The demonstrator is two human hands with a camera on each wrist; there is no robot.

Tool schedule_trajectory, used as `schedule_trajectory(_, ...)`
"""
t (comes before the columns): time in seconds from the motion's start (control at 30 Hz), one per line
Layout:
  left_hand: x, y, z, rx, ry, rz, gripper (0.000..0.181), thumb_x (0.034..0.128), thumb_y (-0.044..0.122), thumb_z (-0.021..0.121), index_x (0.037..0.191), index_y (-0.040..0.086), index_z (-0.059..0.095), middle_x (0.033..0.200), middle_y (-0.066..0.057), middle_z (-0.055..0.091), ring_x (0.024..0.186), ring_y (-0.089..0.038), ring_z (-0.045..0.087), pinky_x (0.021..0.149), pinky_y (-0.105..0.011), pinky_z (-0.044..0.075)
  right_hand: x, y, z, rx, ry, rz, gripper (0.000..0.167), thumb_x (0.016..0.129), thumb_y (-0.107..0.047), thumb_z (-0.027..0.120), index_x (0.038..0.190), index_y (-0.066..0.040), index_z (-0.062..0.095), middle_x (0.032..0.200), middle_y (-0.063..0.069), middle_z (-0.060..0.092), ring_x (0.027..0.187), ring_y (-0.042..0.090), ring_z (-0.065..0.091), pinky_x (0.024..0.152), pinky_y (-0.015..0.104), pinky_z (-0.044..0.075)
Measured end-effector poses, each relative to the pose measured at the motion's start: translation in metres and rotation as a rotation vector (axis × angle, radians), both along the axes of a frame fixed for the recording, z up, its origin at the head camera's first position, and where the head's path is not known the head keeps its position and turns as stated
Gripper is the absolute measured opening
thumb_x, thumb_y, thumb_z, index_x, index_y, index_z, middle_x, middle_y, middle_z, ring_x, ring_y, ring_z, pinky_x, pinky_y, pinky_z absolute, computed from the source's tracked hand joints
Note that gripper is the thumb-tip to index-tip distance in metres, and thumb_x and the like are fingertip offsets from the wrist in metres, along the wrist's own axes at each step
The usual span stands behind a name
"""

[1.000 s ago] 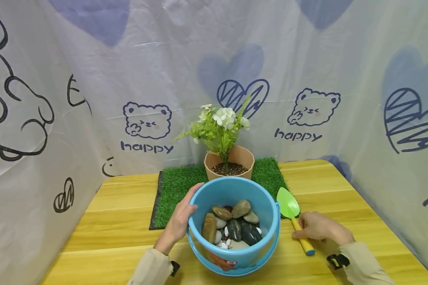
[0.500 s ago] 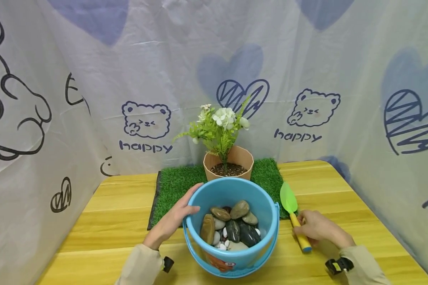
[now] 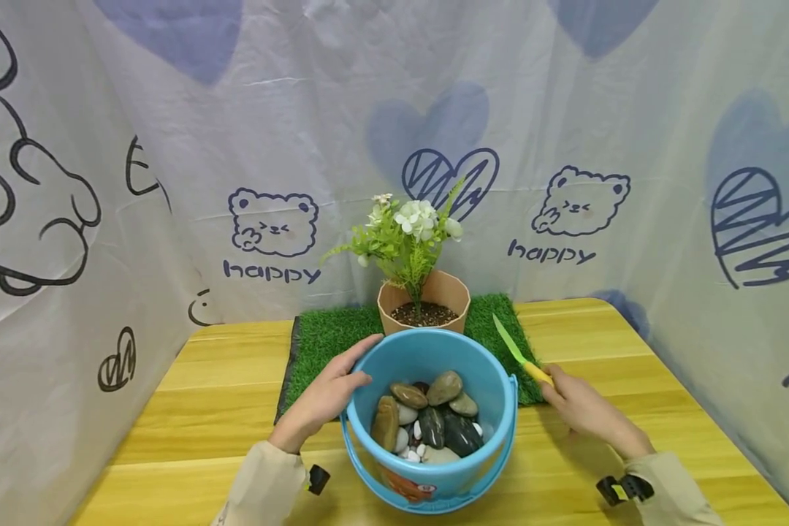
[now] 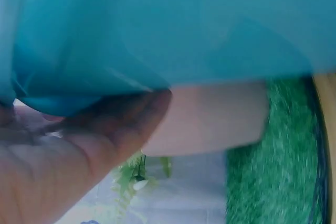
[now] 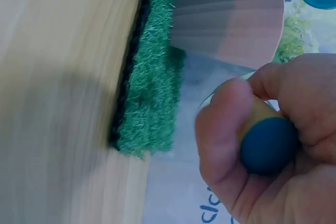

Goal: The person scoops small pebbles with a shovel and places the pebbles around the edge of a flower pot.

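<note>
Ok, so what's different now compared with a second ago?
The right hand has lifted the green trowel off the table, carrying it forward; its blade, which showed its broad face, now appears nearly edge-on and angled toward the potted plant. The left hand still holds the blue bucket by its rim; the stones and plant look unchanged.

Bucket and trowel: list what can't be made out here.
Floor of the bucket: covered by stones, head view.
Details of its front print: too small, head view.
Blade face of the trowel: nearly edge-on, head view; mostly behind the right hand, right wrist view.
</note>
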State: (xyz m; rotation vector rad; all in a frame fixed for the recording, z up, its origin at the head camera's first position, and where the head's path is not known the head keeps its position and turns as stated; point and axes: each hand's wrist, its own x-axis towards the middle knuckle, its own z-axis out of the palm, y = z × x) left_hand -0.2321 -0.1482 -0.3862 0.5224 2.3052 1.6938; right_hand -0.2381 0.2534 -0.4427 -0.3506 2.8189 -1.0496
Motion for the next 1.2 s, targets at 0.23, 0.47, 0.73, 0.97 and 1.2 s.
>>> schedule_trajectory(0.23,0.001,0.003,0.002,0.102,-0.120,0.000,0.060,0.0986,0.011,0.042,0.156,0.022,0.027,0.156,-0.019,0.031,0.131,-0.043,0.048,0.090,-0.050,0.054,-0.001,-0.011,0.014,0.133,0.232,-0.061,0.035,0.102,-0.023,0.044,0.127,0.000,0.052,0.072,0.001,0.049,0.054,0.013,0.042,0.045,0.027,0.037)
schedule_trajectory(0.47,0.000,0.008,0.000,0.132,-0.144,0.005,0.056,0.1017,0.033,0.046,0.155,0.026,0.029,0.154,-0.012,0.038,0.132,-0.041,0.047,0.097,-0.055,0.049,0.000,-0.017,0.035,0.245,0.511,-0.087,0.029,0.100,-0.027,0.053,0.120,-0.006,0.059,0.080,0.000,0.054,0.061,0.011,0.044,0.051,0.027,0.038)
schedule_trajectory(0.73,-0.004,0.008,-0.004,0.101,-0.069,0.003,0.057,0.1001,0.010,0.039,0.155,0.022,0.030,0.155,-0.015,0.037,0.132,-0.041,0.048,0.097,-0.054,0.049,0.004,-0.026,0.061,0.184,0.574,-0.084,0.040,0.093,-0.037,0.063,0.119,-0.007,0.068,0.074,-0.001,0.063,0.054,0.008,0.047,0.050,0.026,0.041)
schedule_trajectory(0.97,-0.003,0.007,-0.006,0.107,-0.047,0.025,0.056,0.0997,0.010,0.040,0.155,0.020,0.032,0.155,-0.015,0.037,0.134,-0.039,0.047,0.100,-0.052,0.048,0.016,-0.036,0.078,0.115,0.571,-0.052,0.039,0.089,-0.039,0.068,0.115,-0.011,0.072,0.078,-0.002,0.068,0.049,0.003,0.046,0.047,0.022,0.039)
schedule_trajectory(1.2,-0.003,0.005,-0.006,0.128,-0.033,-0.003,0.052,0.1044,0.018,0.037,0.156,0.016,0.029,0.157,-0.014,0.035,0.138,-0.037,0.042,0.108,-0.053,0.041,0.026,-0.046,0.090,0.091,0.584,0.036,0.027,0.086,-0.035,0.073,0.104,-0.015,0.076,0.076,-0.006,0.066,0.052,0.001,0.046,0.048,0.020,0.041)
